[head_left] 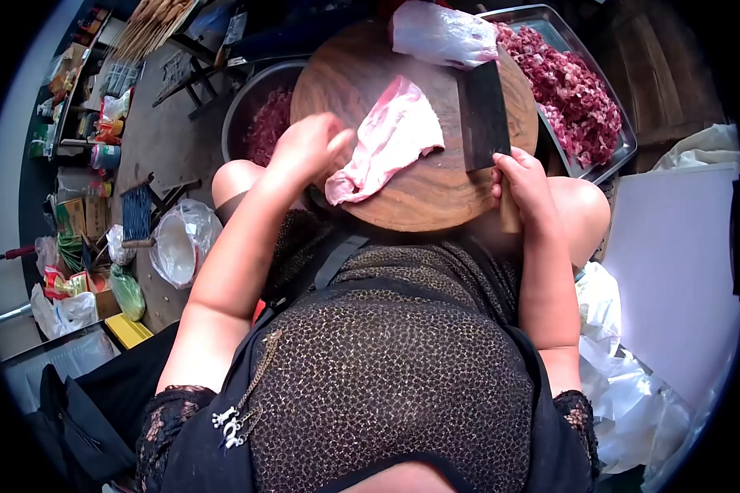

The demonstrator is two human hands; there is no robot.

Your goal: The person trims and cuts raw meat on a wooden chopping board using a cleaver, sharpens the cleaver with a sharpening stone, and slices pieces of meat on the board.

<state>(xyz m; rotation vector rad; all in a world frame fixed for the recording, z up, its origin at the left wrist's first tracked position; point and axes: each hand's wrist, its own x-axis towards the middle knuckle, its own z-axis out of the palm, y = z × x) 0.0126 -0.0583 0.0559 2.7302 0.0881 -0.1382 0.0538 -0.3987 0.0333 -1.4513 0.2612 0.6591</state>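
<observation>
My right hand is closed around the wooden handle of a cleaver. Its dark, broad blade lies over the right part of a round wooden chopping board. On the board's middle rests a pale pink slab of raw meat with a whitish surface. Just left of that slab is my left hand, blurred by motion, its fingers curled but not clear enough to read. A larger whitish piece of meat sits at the board's far edge, near the blade's tip.
A metal tray of cut red meat stands right of the board. To the left, a metal bowl holds more cut meat. A white panel and plastic bags are at the right; a clear bag stands on the left floor.
</observation>
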